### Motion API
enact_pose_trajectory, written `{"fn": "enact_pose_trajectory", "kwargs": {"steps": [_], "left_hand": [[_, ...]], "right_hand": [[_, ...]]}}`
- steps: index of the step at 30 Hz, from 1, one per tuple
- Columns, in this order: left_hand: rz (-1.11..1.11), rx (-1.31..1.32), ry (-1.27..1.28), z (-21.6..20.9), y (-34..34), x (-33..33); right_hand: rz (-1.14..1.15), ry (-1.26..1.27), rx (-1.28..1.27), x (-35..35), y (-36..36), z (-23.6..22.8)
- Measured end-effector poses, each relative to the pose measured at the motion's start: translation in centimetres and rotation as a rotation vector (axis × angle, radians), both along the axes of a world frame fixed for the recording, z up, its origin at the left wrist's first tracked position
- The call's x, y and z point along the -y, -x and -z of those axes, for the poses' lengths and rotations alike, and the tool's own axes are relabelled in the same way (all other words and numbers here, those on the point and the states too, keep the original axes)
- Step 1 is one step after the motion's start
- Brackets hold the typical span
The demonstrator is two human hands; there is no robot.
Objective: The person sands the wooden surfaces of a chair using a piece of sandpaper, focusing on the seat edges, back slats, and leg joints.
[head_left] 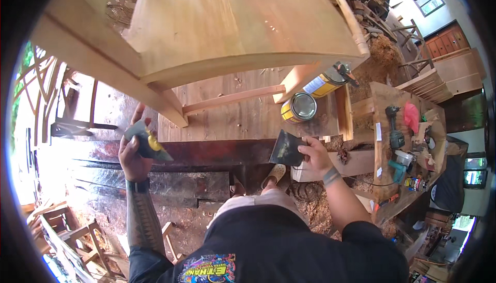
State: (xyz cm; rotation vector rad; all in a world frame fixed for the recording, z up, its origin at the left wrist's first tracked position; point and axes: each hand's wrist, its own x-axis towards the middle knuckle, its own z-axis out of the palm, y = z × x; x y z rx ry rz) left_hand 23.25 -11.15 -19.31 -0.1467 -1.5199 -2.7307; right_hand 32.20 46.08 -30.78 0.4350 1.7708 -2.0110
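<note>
My left hand [133, 155] grips a dark flat scraper [146, 142] with a blob of yellow filler on its blade, just beside the leg of an upturned pale wooden table [217, 29]. My right hand [316, 155] holds a second wide dark putty knife [285, 149] by its top edge, in front of my body. A round yellow tin with a metal lid [299, 107] stands on the wooden workbench [232, 120] beyond my right hand. A yellow spray can [325, 83] lies next to it.
A side bench [385, 102] at the right carries a cordless drill [395, 128], a teal power tool [400, 164] and a red rag [412, 116]. Sawdust and shavings cover the floor. Chair frames [67, 226] stand at the lower left. Dark planks [175, 179] lie before my feet.
</note>
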Motion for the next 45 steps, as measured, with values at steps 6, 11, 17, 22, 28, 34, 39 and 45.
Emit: {"fn": "enact_pose_trajectory", "kwargs": {"steps": [6, 11, 17, 22, 28, 34, 39, 45], "left_hand": [[0.044, 0.002, -0.22, 5.3, 2.3, 1.3], [0.151, -0.025, -0.346, 7.0, 4.1, 0.8], [0.129, -0.057, -0.313, 4.9, 5.7, -2.2], [0.255, 0.04, -0.367, 4.6, 7.6, -0.8], [0.193, 0.04, -0.317, 4.1, 7.4, 0.2], [-0.123, 0.1, -0.158, 8.7, 6.0, 5.0], [0.012, -0.006, -0.316, 6.0, 6.2, -1.7], [0.18, -0.039, -0.405, 7.6, 5.4, -2.4]], "right_hand": [[0.372, 0.825, -0.238, -0.1, 2.2, 0.9], [0.17, 0.981, -0.48, -1.1, 8.1, -2.3], [0.13, 0.951, -0.547, -0.5, 12.3, -4.2], [0.16, 0.889, -0.574, 0.5, 15.9, -3.3], [0.117, 0.88, -0.584, 0.8, 17.1, -2.0], [0.145, 0.932, -0.57, 0.5, 17.7, -2.9], [0.162, 0.926, -0.591, 0.3, 17.5, -4.2], [0.204, 0.871, -0.749, 1.1, 21.9, -5.2]]}}
